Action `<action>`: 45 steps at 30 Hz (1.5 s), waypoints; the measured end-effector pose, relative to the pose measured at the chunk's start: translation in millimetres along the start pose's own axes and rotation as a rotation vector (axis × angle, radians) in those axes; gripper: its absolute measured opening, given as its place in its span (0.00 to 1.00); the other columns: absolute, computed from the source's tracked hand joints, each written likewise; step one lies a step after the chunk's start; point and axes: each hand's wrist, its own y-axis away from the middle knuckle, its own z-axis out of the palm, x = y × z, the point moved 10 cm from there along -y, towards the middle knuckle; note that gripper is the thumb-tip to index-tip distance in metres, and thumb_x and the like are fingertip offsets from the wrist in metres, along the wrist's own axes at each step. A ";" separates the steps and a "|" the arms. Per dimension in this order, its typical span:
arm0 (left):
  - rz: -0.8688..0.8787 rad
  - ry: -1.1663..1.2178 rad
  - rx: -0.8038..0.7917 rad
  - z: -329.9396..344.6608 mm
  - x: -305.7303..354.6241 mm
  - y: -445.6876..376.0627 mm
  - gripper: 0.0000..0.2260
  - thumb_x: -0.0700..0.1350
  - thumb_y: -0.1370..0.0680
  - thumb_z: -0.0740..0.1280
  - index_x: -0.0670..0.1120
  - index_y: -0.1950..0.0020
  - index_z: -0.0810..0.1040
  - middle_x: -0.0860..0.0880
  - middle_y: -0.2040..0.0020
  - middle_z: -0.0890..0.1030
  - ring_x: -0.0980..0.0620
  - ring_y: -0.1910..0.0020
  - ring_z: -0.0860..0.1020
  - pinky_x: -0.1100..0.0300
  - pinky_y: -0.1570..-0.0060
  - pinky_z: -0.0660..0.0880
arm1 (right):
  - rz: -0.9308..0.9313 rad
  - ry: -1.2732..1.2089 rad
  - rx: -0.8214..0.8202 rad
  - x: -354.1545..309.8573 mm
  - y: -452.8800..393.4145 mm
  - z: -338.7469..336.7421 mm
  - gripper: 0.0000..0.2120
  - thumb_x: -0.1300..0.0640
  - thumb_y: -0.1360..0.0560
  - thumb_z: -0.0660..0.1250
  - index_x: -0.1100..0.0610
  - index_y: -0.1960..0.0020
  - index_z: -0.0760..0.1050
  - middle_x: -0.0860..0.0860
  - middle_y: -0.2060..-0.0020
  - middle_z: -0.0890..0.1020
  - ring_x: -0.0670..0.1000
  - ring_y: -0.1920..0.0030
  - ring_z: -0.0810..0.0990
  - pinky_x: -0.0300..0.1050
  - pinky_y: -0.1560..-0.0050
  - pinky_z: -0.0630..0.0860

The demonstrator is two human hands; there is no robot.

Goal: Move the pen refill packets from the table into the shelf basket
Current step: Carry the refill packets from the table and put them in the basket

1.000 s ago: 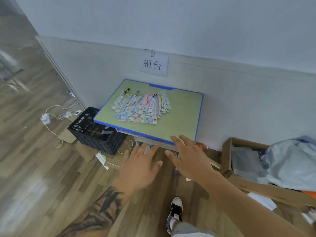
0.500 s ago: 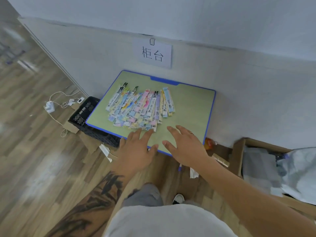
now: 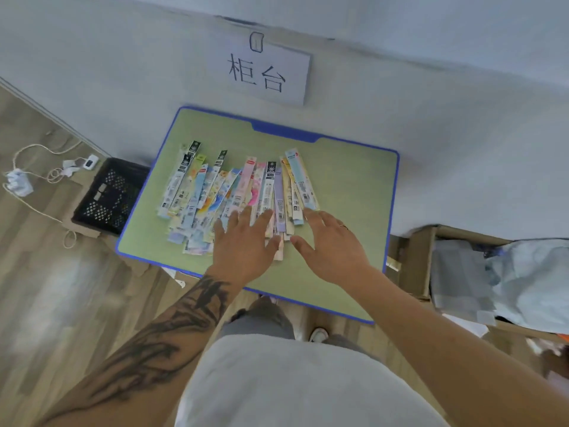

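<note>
The packets (image 3: 246,192) lie fanned across the table (image 3: 354,186), toward its left and middle, long axes running front to back. Both hands are spread flat, grasping nothing: left hand (image 3: 243,248) over their near ends, right hand (image 3: 331,245) just beside them.

The table (image 3: 345,211) had a pale green top with a blue rim. The pen refill packets (image 3: 234,192) were pastel: pink, light blue, yellow, lilac, some with black-and-white headers. To the left, a black lattice-patterned crate (image 3: 107,195) sat on wood-grain brown floor (image 3: 46,288). The white sign (image 3: 268,73) bore dark characters. The left forearm (image 3: 154,343) carried a black tattoo.
</note>
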 end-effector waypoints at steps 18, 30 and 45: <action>0.321 -0.090 -0.056 10.2 -21.1 -117.4 0.28 0.61 0.17 0.57 0.56 0.18 0.58 0.41 0.16 0.55 0.37 0.17 0.51 0.32 0.22 0.46 | 0.558 -0.266 0.137 32.8 -130.3 12.5 0.17 0.49 0.17 0.61 0.55 0.31 0.73 0.57 0.42 0.79 0.61 0.44 0.79 0.55 0.44 0.77; 0.270 0.181 -0.042 -13.4 -3.6 -117.7 0.20 0.55 0.18 0.63 0.53 0.26 0.73 0.46 0.26 0.72 0.43 0.26 0.69 0.43 0.27 0.62 | 0.625 -0.516 0.173 51.1 -124.1 22.7 0.07 0.50 0.19 0.67 0.53 0.51 0.73 0.48 0.58 0.80 0.54 0.55 0.78 0.47 0.57 0.73; -0.259 1.120 -0.303 0.7 -7.8 -117.7 0.13 0.52 0.18 0.70 0.42 0.49 0.86 0.43 0.58 0.82 0.52 0.63 0.75 0.58 0.62 0.74 | 0.532 -1.040 -0.028 16.4 -95.0 11.8 0.07 0.52 0.19 0.69 0.53 0.51 0.83 0.47 0.60 0.86 0.45 0.63 0.81 0.43 0.60 0.74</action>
